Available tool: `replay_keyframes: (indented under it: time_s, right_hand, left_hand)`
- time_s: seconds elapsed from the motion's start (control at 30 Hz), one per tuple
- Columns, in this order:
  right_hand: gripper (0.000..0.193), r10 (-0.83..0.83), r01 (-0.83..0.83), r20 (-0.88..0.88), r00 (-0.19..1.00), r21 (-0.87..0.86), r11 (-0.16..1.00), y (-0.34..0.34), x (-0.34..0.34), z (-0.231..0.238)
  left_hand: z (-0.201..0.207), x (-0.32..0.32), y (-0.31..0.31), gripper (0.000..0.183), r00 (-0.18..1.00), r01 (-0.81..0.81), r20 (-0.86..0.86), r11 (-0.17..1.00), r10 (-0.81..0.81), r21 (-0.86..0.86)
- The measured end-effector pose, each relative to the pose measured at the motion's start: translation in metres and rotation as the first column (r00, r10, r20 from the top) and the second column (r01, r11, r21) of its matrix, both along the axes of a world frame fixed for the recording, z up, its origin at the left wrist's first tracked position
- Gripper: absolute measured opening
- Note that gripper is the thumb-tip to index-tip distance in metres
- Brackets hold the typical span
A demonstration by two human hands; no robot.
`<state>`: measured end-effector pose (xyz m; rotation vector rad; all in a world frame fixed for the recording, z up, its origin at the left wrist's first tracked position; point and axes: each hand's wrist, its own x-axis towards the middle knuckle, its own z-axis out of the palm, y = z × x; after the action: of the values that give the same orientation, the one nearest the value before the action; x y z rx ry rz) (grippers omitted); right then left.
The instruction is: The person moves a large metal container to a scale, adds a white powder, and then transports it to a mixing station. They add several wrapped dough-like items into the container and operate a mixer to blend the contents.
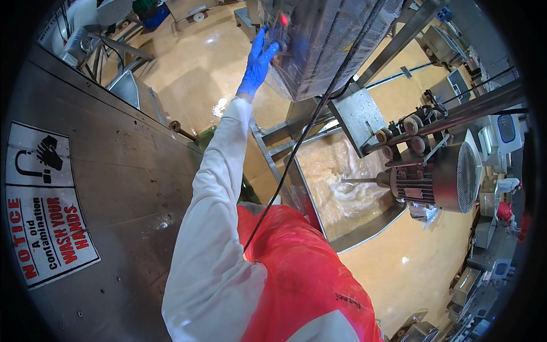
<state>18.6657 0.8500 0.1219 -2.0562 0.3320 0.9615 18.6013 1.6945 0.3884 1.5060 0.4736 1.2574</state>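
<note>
Left hand (257, 60) in a blue glove, arm in a white sleeve stretched forward, fingers spread open and pressed against the plastic-wrapped control box (319, 40) near its red light (283, 20). Right hand out of view. Box hangs above a steel tub (364, 231) of churning pale liquid, beside a grey motor (436, 179). Red apron (302, 279) below. Black cable (302, 142) crosses. Steel wall with a handwashing sign (45, 205) on the left.

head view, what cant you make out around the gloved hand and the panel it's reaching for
- Left hand: on the plastic-wrapped control box; glare hides which control it touches.
- Right hand: nowhere in the head view, out of frame or behind the red apron.
- Control box top: cut off by the upper edge.
- Tank contents: foam hides what lies below.
</note>
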Motion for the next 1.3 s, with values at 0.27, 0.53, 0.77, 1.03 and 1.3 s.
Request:
replay_keyframes:
  time_s: [0.27, 0.53, 0.77, 1.03, 1.3]
  right_hand:
    - [0.044, 0.003, -0.003, 0.036, 0.999, -0.001, 1.0, 0.002, -0.011, -0.003]
    - [0.044, 0.007, -0.006, 0.017, 1.0, -0.009, 1.0, -0.028, -0.034, -0.03]
    - [0.044, 0.038, -0.037, 0.084, 0.996, -0.015, 0.999, -0.046, -0.037, -0.054]
    - [0.034, -0.033, 0.006, 0.187, 0.982, 0.146, 0.989, 0.017, 0.012, -0.052]
    - [0.042, 0.124, -0.117, 0.088, 0.988, -0.084, 0.99, 0.023, -0.025, -0.085]
  left_hand:
    - [0.005, -0.007, 0.014, 0.055, 0.999, 0.045, -0.009, 0.998, -0.046, -0.053]
    - [-0.003, -0.004, 0.011, 0.057, 0.993, 0.081, 0.093, 0.987, -0.068, -0.138]
    - [-0.002, -0.019, 0.02, 0.055, 0.999, -0.021, -0.036, 0.999, 0.019, -0.049]
    - [-0.039, -0.018, 0.06, 0.051, 0.996, 0.006, -0.088, 0.994, 0.004, 0.108]
    - [-0.068, -0.016, 0.057, 0.053, 0.997, 0.019, -0.068, 0.999, -0.022, -0.046]
